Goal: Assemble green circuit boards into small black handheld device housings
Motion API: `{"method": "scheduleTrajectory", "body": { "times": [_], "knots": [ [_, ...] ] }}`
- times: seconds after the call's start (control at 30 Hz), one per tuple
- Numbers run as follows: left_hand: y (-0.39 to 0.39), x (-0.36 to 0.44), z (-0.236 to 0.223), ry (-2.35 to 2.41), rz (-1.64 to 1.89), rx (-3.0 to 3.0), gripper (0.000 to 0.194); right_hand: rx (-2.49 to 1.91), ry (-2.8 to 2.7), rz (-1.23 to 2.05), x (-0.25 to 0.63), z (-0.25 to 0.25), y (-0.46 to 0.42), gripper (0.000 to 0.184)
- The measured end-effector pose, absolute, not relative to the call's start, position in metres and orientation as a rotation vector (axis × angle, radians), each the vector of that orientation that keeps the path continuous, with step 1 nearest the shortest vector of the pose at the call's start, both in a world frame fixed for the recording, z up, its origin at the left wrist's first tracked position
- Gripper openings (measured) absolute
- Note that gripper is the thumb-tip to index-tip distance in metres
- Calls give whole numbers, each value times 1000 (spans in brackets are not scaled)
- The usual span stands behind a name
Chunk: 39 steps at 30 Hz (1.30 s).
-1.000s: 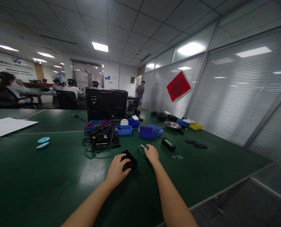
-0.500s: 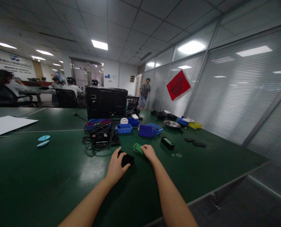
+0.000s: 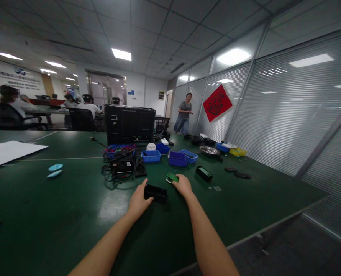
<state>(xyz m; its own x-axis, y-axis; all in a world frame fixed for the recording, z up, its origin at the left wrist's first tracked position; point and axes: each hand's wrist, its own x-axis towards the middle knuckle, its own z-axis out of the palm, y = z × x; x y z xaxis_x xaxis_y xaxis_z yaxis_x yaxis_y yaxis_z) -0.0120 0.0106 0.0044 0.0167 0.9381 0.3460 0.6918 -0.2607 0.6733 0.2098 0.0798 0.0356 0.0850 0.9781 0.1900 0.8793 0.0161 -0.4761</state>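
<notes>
Left hand (image 3: pixel 138 200) has turned the black case (image 3: pixel 158 194).

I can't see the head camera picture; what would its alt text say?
Above a green table, the left hand grips an open black case and the right hand holds a green circuit board. Beyond are blue trays, a baseball and tangled cables.

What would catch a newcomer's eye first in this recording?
Probably the red poster, a bright diamond on the blinds at the right. Next, the two hands at the middle of the green table: the left hand on a black case, the right hand holding a green board. Beyond them, the white ball stands out among the blue trays.
</notes>
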Motion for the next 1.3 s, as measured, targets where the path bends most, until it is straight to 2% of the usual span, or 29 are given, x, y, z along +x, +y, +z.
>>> {"method": "scheduleTrajectory", "body": {
  "times": [0.07,0.2,0.33,0.77,1.3],
  "knots": [
    [11,-12,5,1674,1085,1972,73,-1737,-1734,498,209,38,80,38],
    [12,-12,6,1683,1046,1973,51,-1145,-1625,983,198,51,69,44],
    [12,-12,7,1719,986,1946,45,-939,-1701,1167,185,64,53,45],
    [9,-11,10,1751,932,1887,46,-1043,-2017,1050,178,63,47,43],
    [12,-11,4,1769,954,1901,46,-1072,-2050,1031,187,57,53,46]
  ]
}}
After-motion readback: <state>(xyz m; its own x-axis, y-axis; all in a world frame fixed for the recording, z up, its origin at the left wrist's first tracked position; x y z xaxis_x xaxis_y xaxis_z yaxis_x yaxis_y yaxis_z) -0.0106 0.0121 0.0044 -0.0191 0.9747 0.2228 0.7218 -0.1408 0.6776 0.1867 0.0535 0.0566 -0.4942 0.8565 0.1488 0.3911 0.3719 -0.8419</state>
